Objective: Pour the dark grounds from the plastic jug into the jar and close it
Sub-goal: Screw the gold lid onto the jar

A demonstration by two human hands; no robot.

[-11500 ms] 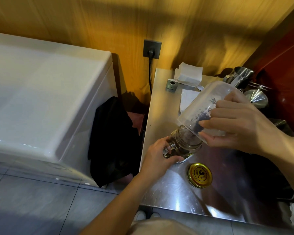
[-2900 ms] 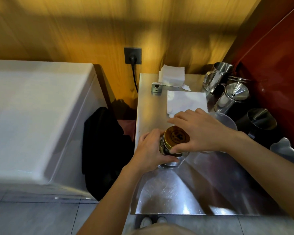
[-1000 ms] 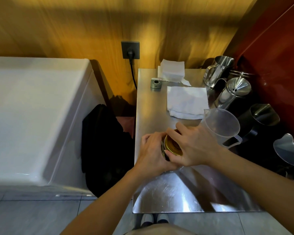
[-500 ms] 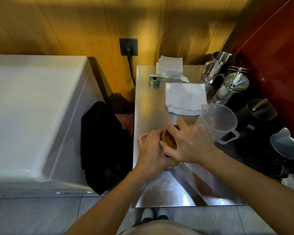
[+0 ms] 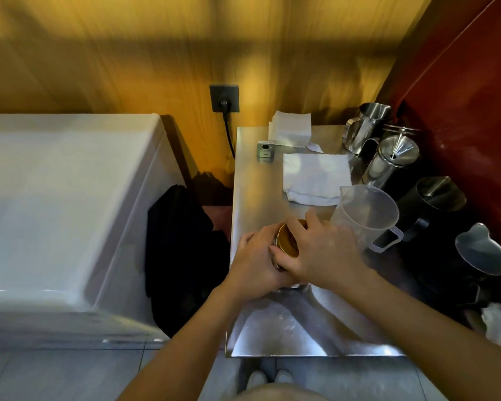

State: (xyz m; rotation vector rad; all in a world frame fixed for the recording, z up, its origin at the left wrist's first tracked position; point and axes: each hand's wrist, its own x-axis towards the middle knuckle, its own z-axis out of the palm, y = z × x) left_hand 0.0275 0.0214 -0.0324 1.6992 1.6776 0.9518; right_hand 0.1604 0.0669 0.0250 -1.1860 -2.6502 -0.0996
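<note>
The glass jar stands on the steel table (image 5: 252,180), almost wholly hidden by both hands. My left hand (image 5: 256,263) wraps around the jar's side. Its gold lid (image 5: 287,241) sits on the jar's mouth, and my right hand (image 5: 324,253) grips that lid from above with fingers curled over its rim. The clear plastic jug (image 5: 365,215) stands upright just right of my hands, handle towards the right, and it looks empty.
A folded white cloth (image 5: 315,178) and a stack of napkins (image 5: 291,131) lie behind the jar, with a small grey device (image 5: 265,149). Steel and black pitchers (image 5: 394,166) crowd the right edge by the red wall. A white chest (image 5: 64,204) stands left.
The pouring has ended, the jug has been set down upright at the right, and the lid has gone from the table onto the jar. Over the last second both hands stay on it.
</note>
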